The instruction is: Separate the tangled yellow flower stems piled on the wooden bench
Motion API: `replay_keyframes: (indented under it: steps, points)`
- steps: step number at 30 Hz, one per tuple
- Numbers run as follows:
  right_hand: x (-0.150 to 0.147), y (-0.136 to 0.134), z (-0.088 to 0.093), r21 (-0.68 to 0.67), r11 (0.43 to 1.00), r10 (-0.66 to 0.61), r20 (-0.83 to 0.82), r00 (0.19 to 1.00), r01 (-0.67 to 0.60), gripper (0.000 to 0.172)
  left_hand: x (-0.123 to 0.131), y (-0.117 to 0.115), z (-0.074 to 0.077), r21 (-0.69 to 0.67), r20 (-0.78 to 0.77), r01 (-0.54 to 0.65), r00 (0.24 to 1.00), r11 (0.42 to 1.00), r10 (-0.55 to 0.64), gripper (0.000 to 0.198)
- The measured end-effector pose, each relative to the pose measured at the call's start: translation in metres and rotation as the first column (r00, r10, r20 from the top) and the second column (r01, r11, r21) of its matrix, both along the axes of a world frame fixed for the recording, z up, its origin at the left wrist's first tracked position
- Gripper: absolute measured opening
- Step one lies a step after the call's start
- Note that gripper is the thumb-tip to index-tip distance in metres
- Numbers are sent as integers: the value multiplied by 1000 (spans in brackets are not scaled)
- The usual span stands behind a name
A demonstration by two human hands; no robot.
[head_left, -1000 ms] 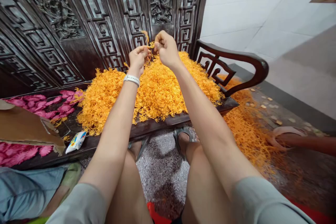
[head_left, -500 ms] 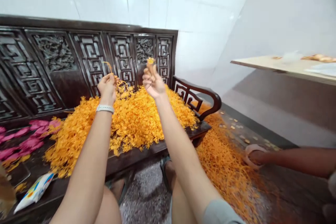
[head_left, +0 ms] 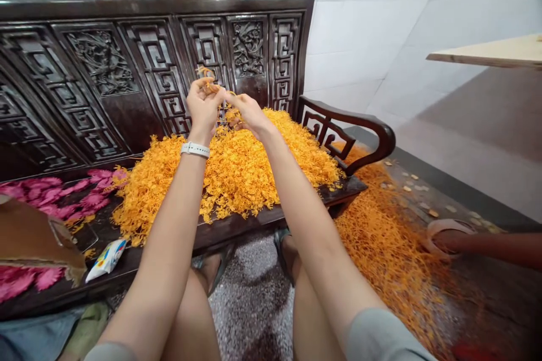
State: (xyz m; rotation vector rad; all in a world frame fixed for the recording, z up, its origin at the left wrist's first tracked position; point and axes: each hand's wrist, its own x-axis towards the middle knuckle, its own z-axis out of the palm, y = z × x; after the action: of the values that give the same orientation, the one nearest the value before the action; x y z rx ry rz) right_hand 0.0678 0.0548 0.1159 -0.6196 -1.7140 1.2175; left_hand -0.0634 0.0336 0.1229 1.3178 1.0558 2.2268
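My left hand (head_left: 203, 108), with a pale wristband (head_left: 195, 149), pinches a thin orange plastic flower piece (head_left: 205, 72) that curls above its fingers. My right hand (head_left: 253, 115) meets it fingertip to fingertip, closed on orange plastic too. More orange petals (head_left: 232, 115) hang below the joined fingers; which hand bears them I cannot tell. Under both hands, a large heap of orange plastic flower pieces (head_left: 241, 172) covers the seat of a dark carved wooden bench (head_left: 258, 220).
Pink plastic flowers (head_left: 46, 194), a brown cardboard piece (head_left: 38, 234) and a white packet (head_left: 105, 259) lie on the left. The bench's armrest (head_left: 364, 121) curves at the right. Orange strands (head_left: 381, 248) cover the floor near another person's foot (head_left: 451, 235). A board (head_left: 491, 52) juts in above.
My hands were apart, each holding orange plastic; now they have come together at the fingertips. The view has shifted, bringing more of the cardboard into sight at the left.
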Motion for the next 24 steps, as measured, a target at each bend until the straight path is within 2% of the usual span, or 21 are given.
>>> replay_keyframes:
  steps: [2, 4, 7, 9, 16, 21, 24]
  points:
    - [1, -2, 0, -29, 997, 69, -5, 998, -69, 39, -4, -1, -3, 18, -67, -38, 997, 999, 40, 36]
    - [3, -2, 1, -55, 996, 71, -63, 995, -75, 31, -13, -2, -7, 5, -118, -44, 992, 999, 44, 34]
    - [8, 2, 5, -131, 990, 21, -193, 981, -47, 24, -28, -3, -12, -62, -143, 22, 989, 998, -30, 32]
    - [12, 3, 7, -161, 985, 22, -213, 977, -58, 23, -33, -4, -13, -120, -123, 86, 987, 989, -101, 32]
    - [12, -1, 3, -225, 965, 99, -155, 983, -133, 25, -19, -9, -8, -251, -203, 224, 939, 942, -277, 21]
    - [16, 3, -1, -236, 960, 136, -61, 989, -147, 19, -18, -7, -18, -315, -247, 258, 907, 913, -341, 25]
    - [25, 8, -3, -250, 958, 154, 39, 987, -140, 26, -24, -2, -26, -353, -305, 246, 882, 903, -360, 26]
